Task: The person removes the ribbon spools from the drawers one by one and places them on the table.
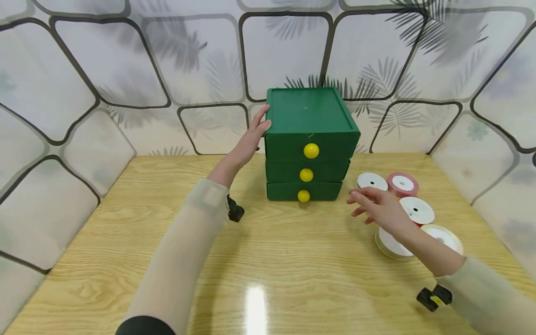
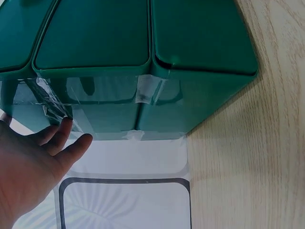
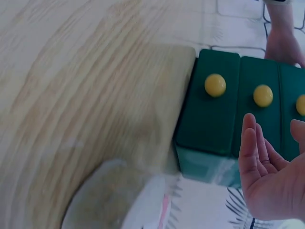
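Observation:
A green three-drawer box [image 1: 307, 111] with round yellow knobs [image 1: 311, 150] stands at the back of the table, all its drawers pushed in. My left hand [image 1: 247, 144] rests its fingers against the box's left side near the top. In the left wrist view, that hand [image 2: 33, 162] has spread fingers by the taped side wall. To the right of the box, my right hand [image 1: 383, 209] hovers with loosely bent fingers and holds nothing. Seen from the right wrist, this hand [image 3: 271, 176] overlaps the box front [image 3: 207, 114], below the middle knob [image 3: 263, 96].
Several ribbon spools lie on the right, among them a white one [image 1: 417, 210], a pink one [image 1: 403, 184] and a cream one [image 1: 391, 244] partly under the right hand. A patterned sheet [image 1: 197, 60] stands behind the wooden table [image 1: 293, 279] and along its sides.

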{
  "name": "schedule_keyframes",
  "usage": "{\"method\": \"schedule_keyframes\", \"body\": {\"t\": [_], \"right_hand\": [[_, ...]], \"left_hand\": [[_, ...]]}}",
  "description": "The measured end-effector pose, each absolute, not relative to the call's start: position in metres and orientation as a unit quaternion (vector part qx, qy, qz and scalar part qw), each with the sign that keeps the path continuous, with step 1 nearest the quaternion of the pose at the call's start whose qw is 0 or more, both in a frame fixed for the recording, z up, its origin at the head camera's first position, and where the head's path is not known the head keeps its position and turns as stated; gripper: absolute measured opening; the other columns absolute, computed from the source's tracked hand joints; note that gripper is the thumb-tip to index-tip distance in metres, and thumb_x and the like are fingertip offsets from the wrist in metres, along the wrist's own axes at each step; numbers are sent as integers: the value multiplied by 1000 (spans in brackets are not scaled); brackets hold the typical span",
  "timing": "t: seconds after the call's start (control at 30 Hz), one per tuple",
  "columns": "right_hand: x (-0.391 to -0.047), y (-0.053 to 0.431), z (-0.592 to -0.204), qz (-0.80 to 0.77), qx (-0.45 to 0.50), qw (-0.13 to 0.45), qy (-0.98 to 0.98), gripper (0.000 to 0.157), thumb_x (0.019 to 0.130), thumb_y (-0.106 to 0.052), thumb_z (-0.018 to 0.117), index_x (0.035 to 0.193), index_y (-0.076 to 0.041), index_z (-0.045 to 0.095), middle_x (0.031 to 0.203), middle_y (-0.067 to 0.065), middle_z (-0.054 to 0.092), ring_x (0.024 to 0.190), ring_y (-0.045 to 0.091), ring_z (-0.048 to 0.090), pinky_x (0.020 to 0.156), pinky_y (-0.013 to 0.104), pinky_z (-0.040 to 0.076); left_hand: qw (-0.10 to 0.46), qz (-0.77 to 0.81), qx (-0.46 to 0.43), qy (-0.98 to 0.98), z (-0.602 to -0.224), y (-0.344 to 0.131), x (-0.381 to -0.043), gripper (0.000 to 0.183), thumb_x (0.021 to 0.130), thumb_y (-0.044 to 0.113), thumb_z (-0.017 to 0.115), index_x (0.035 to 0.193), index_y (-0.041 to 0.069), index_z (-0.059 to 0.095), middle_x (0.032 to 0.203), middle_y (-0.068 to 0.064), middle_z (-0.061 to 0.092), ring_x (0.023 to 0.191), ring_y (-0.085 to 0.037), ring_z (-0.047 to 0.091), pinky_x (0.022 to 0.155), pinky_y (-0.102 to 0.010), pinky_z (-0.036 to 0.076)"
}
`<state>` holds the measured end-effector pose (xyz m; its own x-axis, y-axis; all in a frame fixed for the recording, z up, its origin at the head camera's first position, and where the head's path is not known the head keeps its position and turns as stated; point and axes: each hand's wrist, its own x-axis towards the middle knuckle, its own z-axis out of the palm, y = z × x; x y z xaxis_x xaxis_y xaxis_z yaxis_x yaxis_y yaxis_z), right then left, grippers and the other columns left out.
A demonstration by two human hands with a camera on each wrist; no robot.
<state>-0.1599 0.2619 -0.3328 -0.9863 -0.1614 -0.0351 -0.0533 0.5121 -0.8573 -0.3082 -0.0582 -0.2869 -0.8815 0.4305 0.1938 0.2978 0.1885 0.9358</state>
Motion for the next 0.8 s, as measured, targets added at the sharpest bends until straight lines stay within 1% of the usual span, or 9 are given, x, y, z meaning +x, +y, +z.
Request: {"method": "schedule_keyframes", "body": {"t": [0.13,0.3,0.37,0.4,0.53,0.6,0.67,0.77,0.8], "right_hand": [[-159,276,-330,-473,-70,19,878,45,103,-28,50,131,7,54,110,16,67,78,6,67,59,30,53],[-161,292,-326,-459,-90,-22,884,41,103,-24,50,128,8,55,98,-9,68,77,1,65,58,29,53],[-163,297,-325,-448,-107,-40,887,39,103,-20,51,128,10,55,102,-6,67,79,-1,64,58,28,52],[-164,299,-325,-437,-116,-51,891,38,102,-18,52,128,10,55,105,0,67,81,0,63,59,26,52],[-167,305,-323,-382,-118,-74,913,42,101,-19,55,131,10,53,119,24,59,99,21,62,72,13,45],[-167,307,-320,-352,-105,-72,927,47,100,-25,56,134,7,50,125,26,57,106,34,58,83,19,46],[-166,307,-317,-327,-96,-64,938,52,100,-30,57,137,6,46,128,27,54,112,41,54,91,34,47],[-166,309,-313,-255,-88,-61,961,65,98,-41,57,143,3,40,133,28,47,118,47,46,90,63,38],[-166,309,-312,-232,-88,-64,967,69,97,-44,57,144,2,38,135,29,44,120,49,43,89,66,37]], "left_hand": [[62,588,239,770,-285,-59,-308,59,103,45,31,157,36,8,157,-5,23,139,-25,31,101,-61,27],[73,569,244,782,-281,-61,-308,59,103,45,30,157,36,6,156,-6,27,136,-27,36,101,-60,28],[77,554,245,792,-278,-64,-309,59,104,46,30,157,36,5,156,-7,27,135,-29,37,101,-59,29],[79,546,246,797,-277,-66,-309,60,104,47,31,157,36,5,156,-7,27,135,-30,37,102,-58,29],[84,507,259,818,-272,-74,-309,61,104,48,31,157,33,5,156,-9,24,135,-31,35,105,-52,28],[81,488,265,828,-270,-81,-307,62,104,48,31,158,32,4,157,-11,21,137,-31,33,107,-50,26],[77,466,262,842,-268,-88,-304,62,104,50,31,157,33,4,158,-10,18,141,-27,27,109,-51,24],[71,440,251,859,-265,-101,-295,64,102,53,33,157,37,5,160,-9,14,144,-26,21,110,-52,21],[69,430,247,865,-264,-106,-292,64,101,55,34,156,39,5,160,-8,13,144,-26,20,110,-53,22]]}}
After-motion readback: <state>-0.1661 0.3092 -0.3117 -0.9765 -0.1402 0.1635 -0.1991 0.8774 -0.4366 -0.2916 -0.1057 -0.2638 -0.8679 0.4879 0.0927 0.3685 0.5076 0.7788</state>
